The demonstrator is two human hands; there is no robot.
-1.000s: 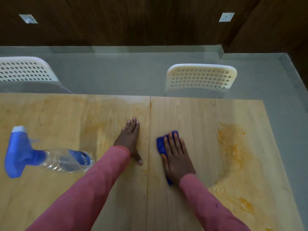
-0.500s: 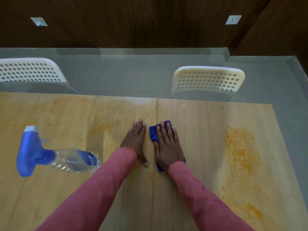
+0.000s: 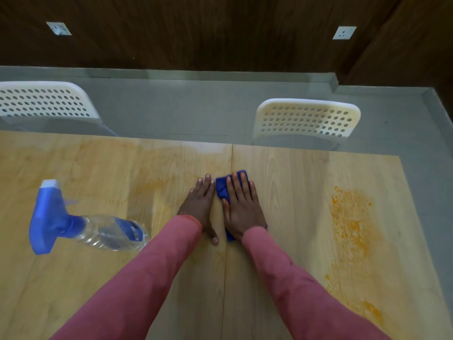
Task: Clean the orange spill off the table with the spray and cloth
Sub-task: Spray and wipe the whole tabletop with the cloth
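My right hand (image 3: 241,207) lies flat with straight fingers on the blue cloth (image 3: 221,188), pressing it to the wooden table (image 3: 294,180) just right of the centre seam. My left hand (image 3: 199,204) rests flat on the bare wood beside it, nearly touching the cloth. The orange spill (image 3: 350,224) covers the table's right side and trails to the near right corner. A fainter orange smear (image 3: 152,185) shows left of my hands. The spray bottle (image 3: 81,225), clear with a blue trigger head, lies on its side at the left.
Two white perforated chairs stand behind the far table edge, one at the left (image 3: 46,104) and one at the right (image 3: 306,120). The table's right edge (image 3: 416,217) borders grey floor. A dark wood wall closes the back.
My right hand has slid the cloth leftward and farther away, from mid-table to right beside my left hand. The left hand and the bottle have stayed put.
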